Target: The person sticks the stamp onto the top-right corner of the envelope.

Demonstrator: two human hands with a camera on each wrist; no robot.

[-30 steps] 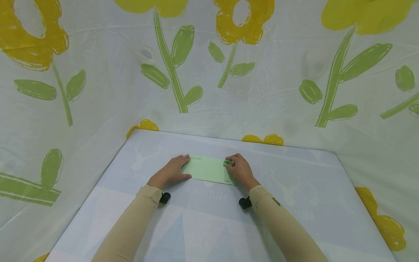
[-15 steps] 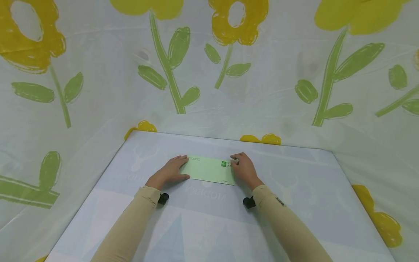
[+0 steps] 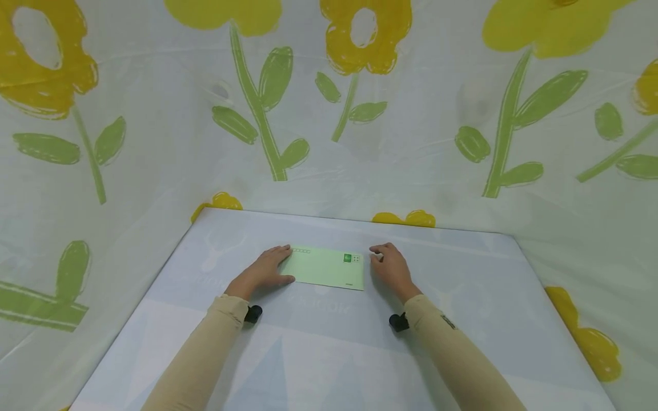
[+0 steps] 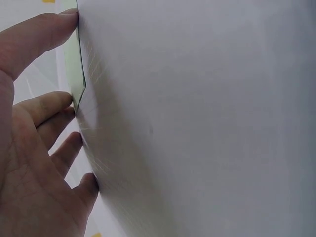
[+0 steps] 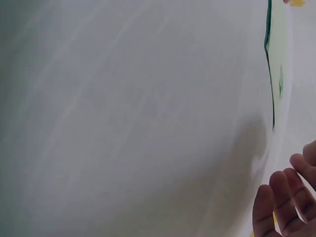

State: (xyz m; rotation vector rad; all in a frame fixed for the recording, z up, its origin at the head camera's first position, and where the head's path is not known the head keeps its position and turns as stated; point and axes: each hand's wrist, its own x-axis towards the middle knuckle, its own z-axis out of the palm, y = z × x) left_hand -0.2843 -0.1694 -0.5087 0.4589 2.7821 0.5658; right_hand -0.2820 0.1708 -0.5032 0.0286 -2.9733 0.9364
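Observation:
A pale green envelope (image 3: 321, 269) lies flat on the table, small boxes printed at its upper left. Near its upper right corner is a green stamp (image 3: 347, 258) beside a dotted square. My left hand (image 3: 264, 269) rests at the envelope's left end with straight, spread fingers; in the left wrist view its thumb (image 4: 47, 32) touches the long edge and the index finger is by the corner. My right hand (image 3: 393, 271) stays apart from the envelope, just past its right end. Loosely bent, its fingers (image 5: 284, 195) hold nothing in the right wrist view.
The pale table (image 3: 329, 348) bears faint printed triangles and lettering. Around its back and sides hangs a white curtain (image 3: 411, 160) with yellow flowers and green leaves. A dark wrist camera (image 3: 253, 314) sits at the left cuff, another wrist camera (image 3: 398, 322) at the right.
My right hand has drawn away to the right from the stamp corner, which its fingers partly covered before. The stamp and dotted square now show fully. The left hand stays at the envelope.

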